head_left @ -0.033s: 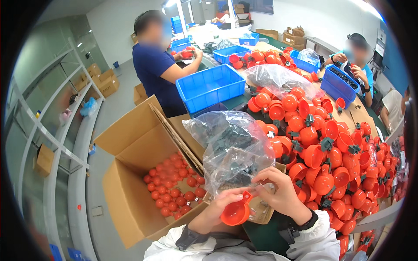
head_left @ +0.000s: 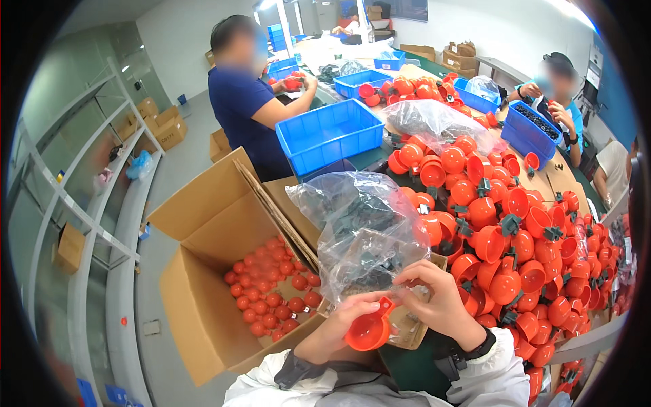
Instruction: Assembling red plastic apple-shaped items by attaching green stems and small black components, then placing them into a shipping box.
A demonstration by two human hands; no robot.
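Observation:
A red plastic cup (head_left: pixel 367 332) with a short necked tab is held in my left hand (head_left: pixel 333 327), its open side facing up toward me. My right hand (head_left: pixel 437 302) meets the left fingertips just beyond the tab, thumb and fingers pinched together. Whatever is between those right fingers is too small or hidden to make out. Right past my hands lies a clear plastic bag (head_left: pixel 363 224) with dark small parts inside, resting partly over a small cardboard box (head_left: pixel 409 336). A large heap of red cups (head_left: pixel 505 281), many with dark grey fittings, fills the table on my right.
An open cardboard box (head_left: pixel 186 308) at my left holds many red cups (head_left: pixel 271 298). Blue bins (head_left: pixel 329 139) stand farther along the table, one with black parts (head_left: pixel 536 122). A person in dark blue (head_left: pixel 237 102) and another in light blue (head_left: pixel 576 115) work there. Metal shelves (head_left: pixel 81 217) line the left.

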